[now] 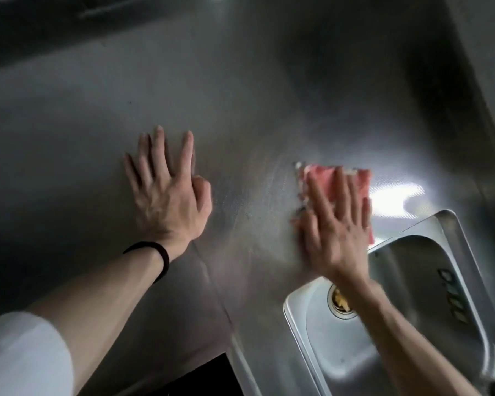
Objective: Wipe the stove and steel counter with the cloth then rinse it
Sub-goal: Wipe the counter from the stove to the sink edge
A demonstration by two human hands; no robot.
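A pink cloth [356, 182] lies flat on the steel counter [240, 115], just beyond the sink's far rim. My right hand [336, 224] presses down on it with straight, spread fingers and looks motion-blurred. My left hand [166, 190] rests flat on the bare counter to the left, fingers spread, a black band round its wrist. The stove is out of view.
A steel sink [406, 335] with a drain [340, 302] and overflow slots sits at the lower right. A raised steel edge runs along the right side and the back. A dark gap [206, 378] shows below the counter's front edge.
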